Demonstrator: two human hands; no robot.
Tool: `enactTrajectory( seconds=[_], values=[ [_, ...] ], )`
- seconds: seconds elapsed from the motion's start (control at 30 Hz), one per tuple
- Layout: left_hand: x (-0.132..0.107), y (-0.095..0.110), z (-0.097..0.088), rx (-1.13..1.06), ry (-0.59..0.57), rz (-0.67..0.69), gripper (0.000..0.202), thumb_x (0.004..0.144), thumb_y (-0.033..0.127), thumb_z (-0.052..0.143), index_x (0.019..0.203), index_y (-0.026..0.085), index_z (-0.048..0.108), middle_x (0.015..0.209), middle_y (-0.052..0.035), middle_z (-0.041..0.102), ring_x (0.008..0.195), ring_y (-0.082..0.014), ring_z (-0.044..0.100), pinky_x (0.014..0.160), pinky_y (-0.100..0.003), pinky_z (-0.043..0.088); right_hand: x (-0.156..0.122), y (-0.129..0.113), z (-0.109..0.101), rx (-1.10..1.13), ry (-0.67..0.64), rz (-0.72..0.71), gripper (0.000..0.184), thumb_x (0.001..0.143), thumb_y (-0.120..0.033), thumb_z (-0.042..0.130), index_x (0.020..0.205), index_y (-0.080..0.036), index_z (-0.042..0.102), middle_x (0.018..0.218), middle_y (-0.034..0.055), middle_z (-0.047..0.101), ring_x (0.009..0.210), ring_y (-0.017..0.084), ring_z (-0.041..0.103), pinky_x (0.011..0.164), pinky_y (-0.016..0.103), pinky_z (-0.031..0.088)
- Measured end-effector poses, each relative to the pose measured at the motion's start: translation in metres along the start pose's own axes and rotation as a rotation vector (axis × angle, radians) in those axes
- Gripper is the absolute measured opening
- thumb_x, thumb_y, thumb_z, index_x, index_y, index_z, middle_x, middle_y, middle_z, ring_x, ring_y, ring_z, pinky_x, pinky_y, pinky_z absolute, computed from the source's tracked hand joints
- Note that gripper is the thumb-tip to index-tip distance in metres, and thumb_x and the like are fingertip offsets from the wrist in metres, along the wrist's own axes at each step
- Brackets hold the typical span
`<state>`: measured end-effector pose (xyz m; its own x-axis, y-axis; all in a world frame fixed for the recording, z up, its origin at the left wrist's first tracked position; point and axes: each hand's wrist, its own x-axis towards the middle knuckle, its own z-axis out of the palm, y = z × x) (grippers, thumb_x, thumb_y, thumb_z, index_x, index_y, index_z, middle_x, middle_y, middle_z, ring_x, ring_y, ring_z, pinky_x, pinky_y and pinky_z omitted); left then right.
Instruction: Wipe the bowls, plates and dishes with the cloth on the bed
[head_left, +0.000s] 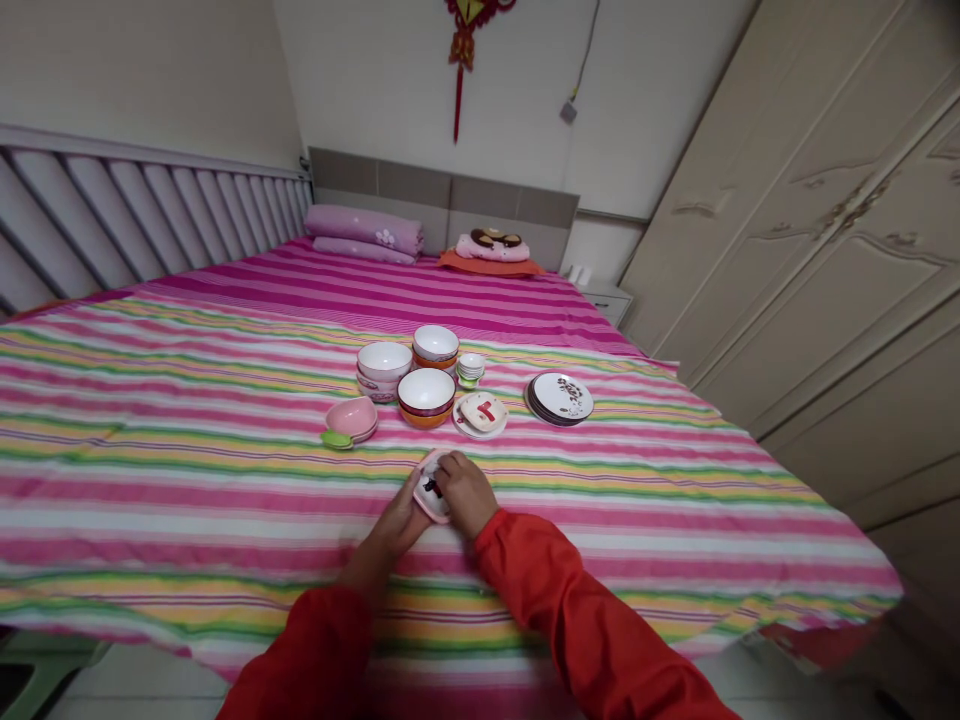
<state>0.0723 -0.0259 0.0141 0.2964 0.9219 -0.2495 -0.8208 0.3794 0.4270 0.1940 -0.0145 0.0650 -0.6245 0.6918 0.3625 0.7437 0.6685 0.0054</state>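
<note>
The head camera looks forward-down over both hands (466, 494).

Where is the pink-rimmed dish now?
In the head view, the pink-rimmed dish is below centre, in the left hand, the right hand touching it.

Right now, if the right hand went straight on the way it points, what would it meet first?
Probably the small dish in the left hand; the right hand has its fingers over it, though exact contact is unclear.
</note>
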Motion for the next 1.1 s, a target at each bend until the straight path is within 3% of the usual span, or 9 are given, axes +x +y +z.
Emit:
enactTrajectory(
  seconds=[0.13,0.23,0.4,0.53,0.73,0.9,1.0,1.1],
  values=[
    [0.001,-0.002,-0.001,0.021,0.005,-0.003,0.033,0.093,0.029,0.041,0.114,0.012,0.06,0.097,-0.0103,0.073,0.101,-0.022,0.064,0.1,-0.042,0.042,-0.016,-0.013,0.0,0.018,-0.013,0.213,0.012,0.084,-0.015,0.056,0.087,-0.013,0.068,0.09,0.0131,0.063,0.087,0.025,0.052,0.073,0.036,0.042],
    [0.0,-0.001,0.0,0.028,0.019,0.003,0.033,0.093,0.03,0.043,0.113,0.01,0.061,0.097,-0.0109,0.073,0.103,-0.0216,0.064,0.102,-0.038,0.04,-0.025,-0.024,0.0,0.143,-0.034,0.288,0.011,0.078,-0.014,0.059,0.084,-0.014,0.068,0.085,0.0108,0.062,0.082,0.023,0.054,0.075,0.035,0.042],
    [-0.005,0.003,0.01,0.0,0.01,-0.058,0.051,0.095,0.043,0.032,0.123,0.007,0.055,0.1,-0.0125,0.072,0.103,-0.0216,0.064,0.102,-0.036,0.039,-0.018,-0.034,0.002,0.371,0.028,0.18,0.022,0.081,-0.007,0.049,0.09,-0.017,0.066,0.094,0.0068,0.062,0.091,0.019,0.054,0.081,0.03,0.042],
    [-0.009,0.006,0.011,0.006,-0.02,-0.114,0.052,0.093,0.044,0.037,0.128,0.009,0.051,0.102,-0.0118,0.071,0.101,-0.0218,0.065,0.1,-0.035,0.041,-0.011,-0.04,0.007,0.293,0.069,0.195,0.018,0.085,-0.018,0.052,0.099,-0.017,0.064,0.097,0.0083,0.06,0.092,0.022,0.052,0.08,0.035,0.042],
    [-0.011,0.005,0.003,0.072,0.008,-0.12,0.054,0.091,0.05,0.038,0.122,0.009,0.056,0.094,-0.0119,0.072,0.098,-0.0228,0.066,0.094,-0.034,0.046,-0.033,-0.038,0.016,0.243,0.134,0.147,0.019,0.086,-0.034,0.059,0.091,-0.016,0.063,0.092,0.0093,0.06,0.086,0.023,0.05,0.077,0.035,0.041],
    [-0.012,0.003,0.006,0.095,-0.007,-0.135,0.059,0.089,0.053,0.038,0.124,0.008,0.055,0.102,-0.0148,0.071,0.103,-0.0248,0.064,0.095,-0.036,0.045,-0.044,-0.027,0.016,0.325,0.229,0.087,0.027,0.089,-0.042,0.055,0.077,-0.018,0.061,0.078,0.0056,0.06,0.076,0.019,0.051,0.071,0.032,0.041],
    [-0.011,0.002,0.009,0.058,-0.03,-0.086,0.064,0.09,0.056,0.03,0.128,0.009,0.052,0.11,-0.0159,0.069,0.109,-0.0247,0.061,0.101,-0.038,0.041,-0.038,-0.02,0.007,0.394,0.342,0.157,0.03,0.092,-0.039,0.051,0.072,-0.019,0.061,0.07,0.0038,0.059,0.073,0.018,0.052,0.072,0.032,0.042],
    [-0.008,0.001,0.01,0.02,-0.034,-0.023,0.063,0.091,0.055,0.027,0.132,0.012,0.047,0.113,-0.0148,0.068,0.113,-0.0227,0.059,0.104,-0.039,0.037,-0.027,-0.017,-0.002,0.437,0.418,0.287,0.023,0.093,-0.034,0.047,0.095,-0.017,0.064,0.093,0.0091,0.064,0.092,0.021,0.055,0.083,0.035,0.044]
  ],
)
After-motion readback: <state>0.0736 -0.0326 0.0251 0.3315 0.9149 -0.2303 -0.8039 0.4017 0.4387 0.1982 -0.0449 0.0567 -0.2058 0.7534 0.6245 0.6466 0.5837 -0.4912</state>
